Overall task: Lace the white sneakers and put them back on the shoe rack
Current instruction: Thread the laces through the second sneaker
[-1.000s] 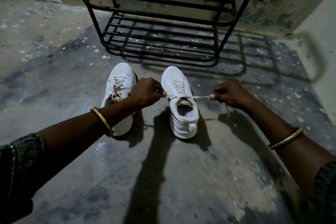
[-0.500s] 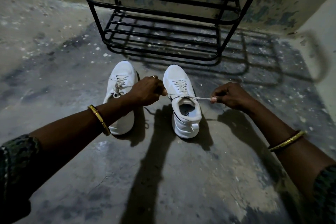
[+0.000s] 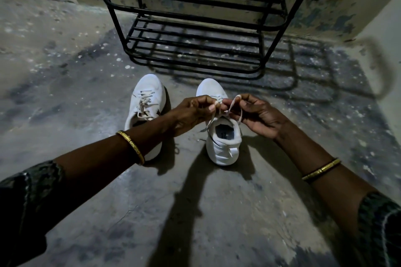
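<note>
Two white sneakers stand side by side on the concrete floor, toes toward the rack. The left sneaker (image 3: pixel 145 102) is laced, with its heel hidden behind my left forearm. Over the tongue of the right sneaker (image 3: pixel 223 143) my two hands meet. My left hand (image 3: pixel 193 112) pinches one end of the white lace (image 3: pixel 235 107). My right hand (image 3: pixel 258 115) holds the other end, bent into a loop above its fingers. The black metal shoe rack (image 3: pixel 195 28) stands just beyond the shoes, and both of its visible shelves are bare.
A patterned wall runs behind the rack and a pale wall (image 3: pixel 386 71) closes the right side. Rough, stained concrete floor (image 3: pixel 65 71) spreads to the left and toward me. Gold bangles sit on both wrists.
My hands were apart, pulling the lace ends taut sideways across the right sneaker. Now they have come together over its tongue, and the right hand's end is bent into a loop.
</note>
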